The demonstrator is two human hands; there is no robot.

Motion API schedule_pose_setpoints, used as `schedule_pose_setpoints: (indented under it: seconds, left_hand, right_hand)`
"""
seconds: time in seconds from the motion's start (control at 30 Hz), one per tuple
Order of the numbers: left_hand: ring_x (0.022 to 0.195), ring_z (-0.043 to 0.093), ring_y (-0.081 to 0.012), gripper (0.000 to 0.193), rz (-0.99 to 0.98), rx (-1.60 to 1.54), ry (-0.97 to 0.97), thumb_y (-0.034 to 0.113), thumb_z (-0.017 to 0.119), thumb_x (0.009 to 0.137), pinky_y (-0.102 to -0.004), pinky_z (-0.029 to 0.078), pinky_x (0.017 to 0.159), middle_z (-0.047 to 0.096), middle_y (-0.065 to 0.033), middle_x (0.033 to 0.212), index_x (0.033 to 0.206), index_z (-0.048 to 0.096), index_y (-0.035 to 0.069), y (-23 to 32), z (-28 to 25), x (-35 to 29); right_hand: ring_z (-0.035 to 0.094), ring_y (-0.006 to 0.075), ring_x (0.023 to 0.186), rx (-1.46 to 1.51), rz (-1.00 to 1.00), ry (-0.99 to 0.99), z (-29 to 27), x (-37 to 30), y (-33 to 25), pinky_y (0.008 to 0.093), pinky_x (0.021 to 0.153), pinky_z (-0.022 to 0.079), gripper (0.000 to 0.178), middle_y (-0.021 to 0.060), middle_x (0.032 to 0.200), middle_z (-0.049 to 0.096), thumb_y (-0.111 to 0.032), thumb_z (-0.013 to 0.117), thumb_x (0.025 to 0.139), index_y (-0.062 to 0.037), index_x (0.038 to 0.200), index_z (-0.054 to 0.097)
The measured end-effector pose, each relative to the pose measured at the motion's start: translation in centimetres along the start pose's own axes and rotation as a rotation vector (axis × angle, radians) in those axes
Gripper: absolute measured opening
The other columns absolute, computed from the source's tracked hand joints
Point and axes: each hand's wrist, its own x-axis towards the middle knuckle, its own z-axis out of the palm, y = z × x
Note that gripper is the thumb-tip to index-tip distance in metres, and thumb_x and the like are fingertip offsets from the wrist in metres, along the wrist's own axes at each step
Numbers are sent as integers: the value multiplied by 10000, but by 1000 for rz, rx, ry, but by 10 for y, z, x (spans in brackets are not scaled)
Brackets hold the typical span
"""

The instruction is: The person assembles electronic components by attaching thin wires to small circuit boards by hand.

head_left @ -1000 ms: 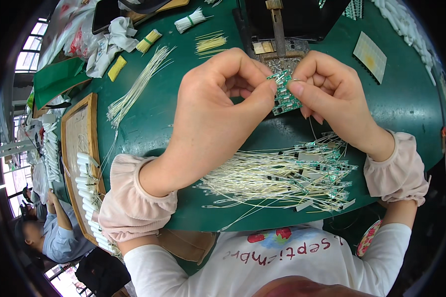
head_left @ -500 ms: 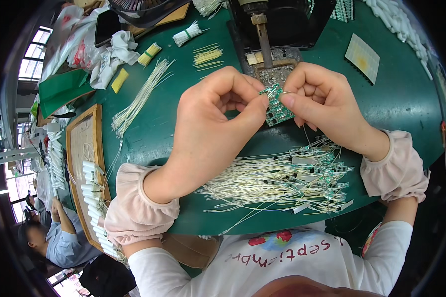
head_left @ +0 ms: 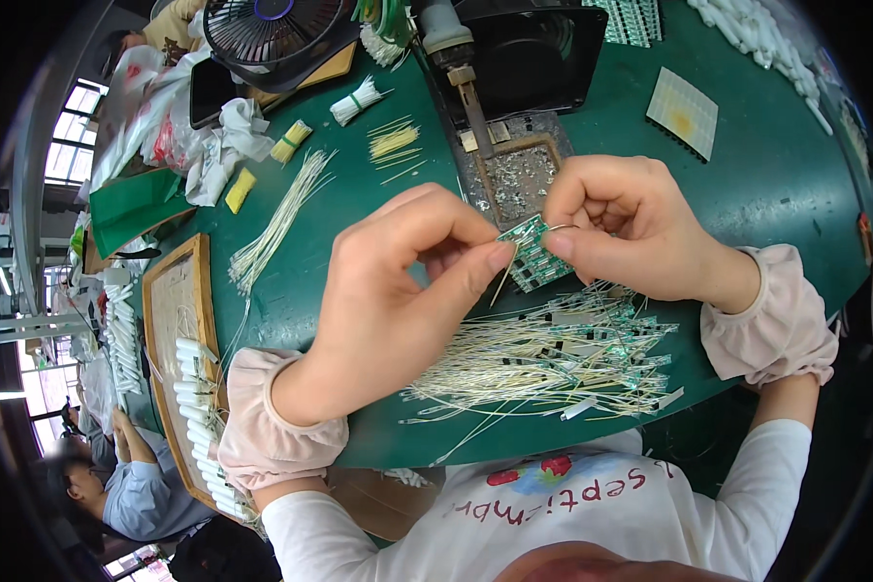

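A small green circuit board panel (head_left: 535,260) is held up between my two hands above the table. My left hand (head_left: 383,281) is closed, thumb and forefinger pinched at the panel's left edge. Beside those fingertips a thin yellowish wire slants down. My right hand (head_left: 630,223) pinches a thin pale wire (head_left: 564,227) at the panel's upper right corner; its other fingers are curled and partly hidden. Below the hands lies a heap of white and yellow wires (head_left: 524,364) with small green boards at their right ends.
A soldering iron (head_left: 471,107) stands over a metal tray (head_left: 485,184) of solder bits. Left are wire bundles (head_left: 279,223), a fan (head_left: 276,39) and a wood-framed tray (head_left: 209,320) with white tubes. A pale board panel (head_left: 684,112) lies right. A co-worker (head_left: 145,475) sits far left.
Both hands and the panel sit lower in view and nearer the wire heap, uncovering more of the metal tray. The whole view has shifted slightly. A yellowish wire now shows by my left fingertips.
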Motion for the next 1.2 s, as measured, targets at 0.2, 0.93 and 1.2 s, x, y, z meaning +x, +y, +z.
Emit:
schedule_pose_setpoints:
  seconds: [0.2, 0.93, 1.2]
  left_hand:
    - [586, 545, -205, 79, 354, 275, 204, -51, 659, 720, -285, 429, 512, 545, -95, 690, 730, 596, -4, 10, 10, 4]
    - [829, 591, -361, 101, 67, 1025, -41, 73, 602, 764, -430, 472, 725, 609, -172, 845, 837, 629, 8, -58, -41, 57]
    - [771, 611, -382, 75, 154, 1104, -120, -20, 566, 683, -432, 503, 679, 606, -209, 786, 730, 623, -14, -64, -40, 58]
  right_hand:
    - [487, 9, 516, -13, 26, 25, -5, 0, -11, 162, 452, 339, 107, -33, 616, 515, -64, 623, 841, -23, 804, 531]
    - [480, 19, 485, -70, 299, -60, -14, 11, -7, 172, 415, 335, 126, -25, 592, 528, -117, 592, 865, -28, 792, 540]
    - [451, 23, 455, -109, 302, -45, -7, 12, -6, 181, 411, 323, 128, -10, 574, 547, -121, 598, 864, -29, 786, 555]
